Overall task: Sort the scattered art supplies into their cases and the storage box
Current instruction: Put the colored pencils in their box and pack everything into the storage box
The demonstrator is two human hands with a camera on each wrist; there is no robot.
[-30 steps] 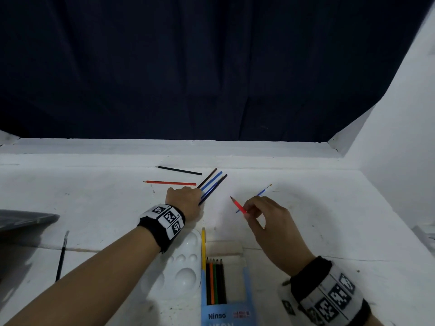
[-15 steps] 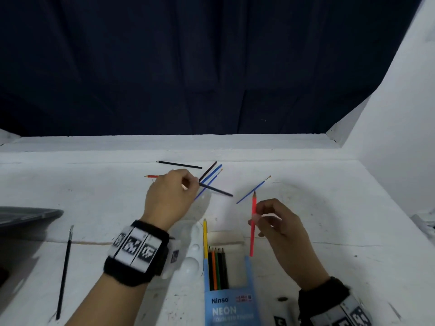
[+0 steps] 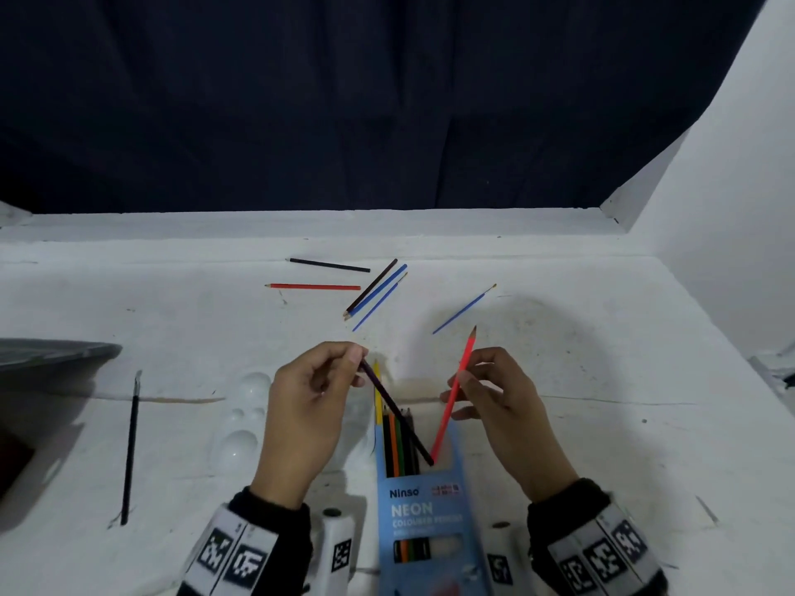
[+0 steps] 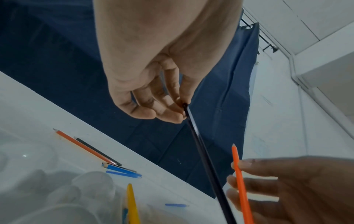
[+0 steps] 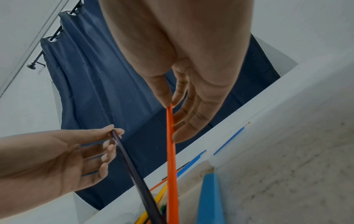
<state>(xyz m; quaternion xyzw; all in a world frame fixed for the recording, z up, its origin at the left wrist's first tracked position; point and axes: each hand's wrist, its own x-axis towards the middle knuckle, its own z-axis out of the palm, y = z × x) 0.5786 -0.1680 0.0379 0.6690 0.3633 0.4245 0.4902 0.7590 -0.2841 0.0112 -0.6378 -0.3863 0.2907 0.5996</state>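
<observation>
Blue pencil box (image 3: 423,505) hides both held pencils' lower ends; bottom edge blurred.

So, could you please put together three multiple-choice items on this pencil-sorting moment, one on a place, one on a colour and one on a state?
1. Where do the lower ends of the two held pencils meet?
A. at the open mouth of the blue pencil box
B. on the white palette
C. beside the black brush

2. What colour is the pencil in the right hand?
A. yellow
B. neon orange-red
C. green

3. How does the left hand stand?
A. flat on the table
B. curled and holding nothing
C. pinching a dark pencil by its upper end

Answers:
1 A, both tips converge at the blue pencil box opening.
2 B, the right hand holds the orange-red pencil.
3 C, the left hand pinches the dark pencil between its fingertips.
</observation>
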